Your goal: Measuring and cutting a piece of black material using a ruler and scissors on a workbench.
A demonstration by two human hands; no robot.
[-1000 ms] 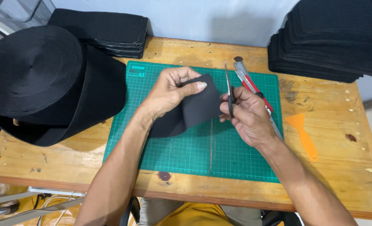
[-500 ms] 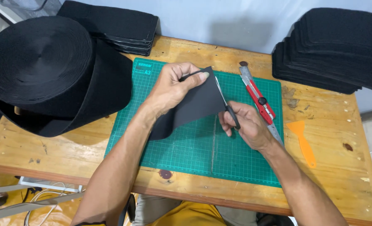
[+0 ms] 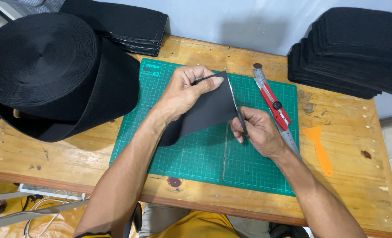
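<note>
Head view: over the green mat (image 3: 196, 145), the left hand (image 3: 185, 92) pinches the top edge of a black strip (image 3: 207, 112), lifting it. The right hand (image 3: 255, 130), just right of the strip, has its fingers closed on scissors (image 3: 236, 110) — blades at the strip's right edge. The cut looks underway, not finished; cut pieces (image 3: 354, 48) are stacked right of the mat.

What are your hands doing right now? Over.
Left hand pinching black sheet above green mat. Right hand holding scissors at sheet's edge. Red knife lies beside, apart.
</note>
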